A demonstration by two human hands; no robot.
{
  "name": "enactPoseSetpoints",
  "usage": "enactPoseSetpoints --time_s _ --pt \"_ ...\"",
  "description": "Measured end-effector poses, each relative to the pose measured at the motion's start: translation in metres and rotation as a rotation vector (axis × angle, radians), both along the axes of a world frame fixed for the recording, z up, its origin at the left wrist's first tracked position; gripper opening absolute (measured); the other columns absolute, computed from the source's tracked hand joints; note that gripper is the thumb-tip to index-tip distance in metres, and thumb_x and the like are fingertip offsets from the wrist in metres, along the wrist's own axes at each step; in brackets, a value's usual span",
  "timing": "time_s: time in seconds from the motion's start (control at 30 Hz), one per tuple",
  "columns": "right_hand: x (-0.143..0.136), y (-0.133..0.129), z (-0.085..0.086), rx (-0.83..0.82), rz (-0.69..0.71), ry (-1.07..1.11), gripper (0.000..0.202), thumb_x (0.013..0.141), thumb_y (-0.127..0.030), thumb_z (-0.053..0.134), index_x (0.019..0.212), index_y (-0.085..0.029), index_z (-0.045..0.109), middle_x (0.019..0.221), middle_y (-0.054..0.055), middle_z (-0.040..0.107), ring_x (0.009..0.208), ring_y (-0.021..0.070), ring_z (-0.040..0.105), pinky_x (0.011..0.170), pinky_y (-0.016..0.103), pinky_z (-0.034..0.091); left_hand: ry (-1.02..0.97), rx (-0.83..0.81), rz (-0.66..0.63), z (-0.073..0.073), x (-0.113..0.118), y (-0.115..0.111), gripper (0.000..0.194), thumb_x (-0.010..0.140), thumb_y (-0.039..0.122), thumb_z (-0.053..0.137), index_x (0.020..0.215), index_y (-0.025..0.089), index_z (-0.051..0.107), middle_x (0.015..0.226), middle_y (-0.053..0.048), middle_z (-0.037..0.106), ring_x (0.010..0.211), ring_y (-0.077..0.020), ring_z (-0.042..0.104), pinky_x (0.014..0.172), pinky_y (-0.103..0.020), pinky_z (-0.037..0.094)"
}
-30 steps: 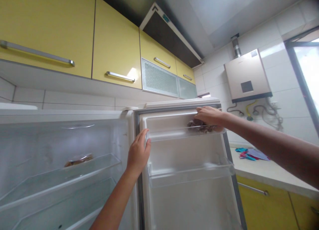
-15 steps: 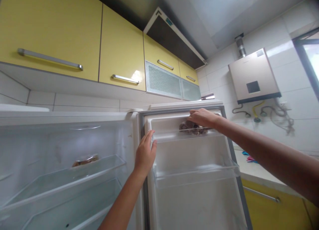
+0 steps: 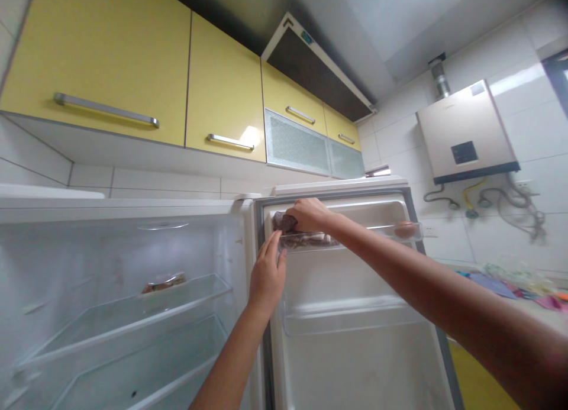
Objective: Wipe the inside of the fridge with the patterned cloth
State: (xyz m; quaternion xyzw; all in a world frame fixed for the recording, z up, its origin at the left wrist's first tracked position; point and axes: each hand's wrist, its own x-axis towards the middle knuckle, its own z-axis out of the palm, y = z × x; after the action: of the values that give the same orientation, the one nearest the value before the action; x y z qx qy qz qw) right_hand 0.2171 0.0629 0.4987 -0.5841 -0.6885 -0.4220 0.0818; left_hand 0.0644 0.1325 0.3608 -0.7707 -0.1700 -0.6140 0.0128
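Observation:
My right hand [image 3: 310, 215] is closed on a clear bag of dark brown food [image 3: 284, 222], perhaps dried, at the left end of the top door shelf [image 3: 355, 235]. The bag's lower part lies behind the clear front of that shelf. Below and left of it, my left hand [image 3: 267, 274] has its fingers stretched upward, the tips touching the shelf's left end close to the bag. A round brown thing like an egg [image 3: 405, 229] sits at the right end of the same shelf.
The open fridge door [image 3: 355, 362] has a lower clear shelf [image 3: 350, 318]. Inside the fridge, a wrapped brown package [image 3: 163, 282] lies on a glass shelf [image 3: 133, 303]. Yellow cabinets [image 3: 226, 73] hang above. A water heater [image 3: 465, 132] is on the right wall, above colourful cloths [image 3: 492, 284].
My right hand and the bag have moved left along the top door shelf, close to my left hand. The round brown thing at its right end has come into sight. The view has shifted slightly.

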Motion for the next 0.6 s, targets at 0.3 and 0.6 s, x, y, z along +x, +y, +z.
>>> enactPoseSetpoints --time_s 0.3,0.6 --pt "0.034 -0.015 0.015 -0.422 0.052 0.238 0.037 0.07 -0.033 0.069 0.104 -0.018 0.072 0.093 0.001 0.076 0.08 0.0163 0.064 0.063 0.021 0.04 0.067 0.025 0.081 0.003 -0.005 -0.004 0.048 0.099 0.03 0.04 0.145 0.017 0.045 0.15 -0.014 0.052 0.14 -0.0226 0.047 0.119 -0.046 0.039" --pt "0.086 -0.056 0.03 -0.604 -0.053 0.362 0.045 0.061 -0.031 0.07 0.102 -0.014 0.072 0.086 -0.001 0.072 0.074 0.0147 0.058 0.066 0.023 0.042 0.081 0.042 0.119 0.003 -0.008 -0.004 0.047 0.1 0.03 0.04 0.143 0.015 0.047 0.148 -0.014 0.054 0.139 -0.0228 0.049 0.118 -0.045 0.04"
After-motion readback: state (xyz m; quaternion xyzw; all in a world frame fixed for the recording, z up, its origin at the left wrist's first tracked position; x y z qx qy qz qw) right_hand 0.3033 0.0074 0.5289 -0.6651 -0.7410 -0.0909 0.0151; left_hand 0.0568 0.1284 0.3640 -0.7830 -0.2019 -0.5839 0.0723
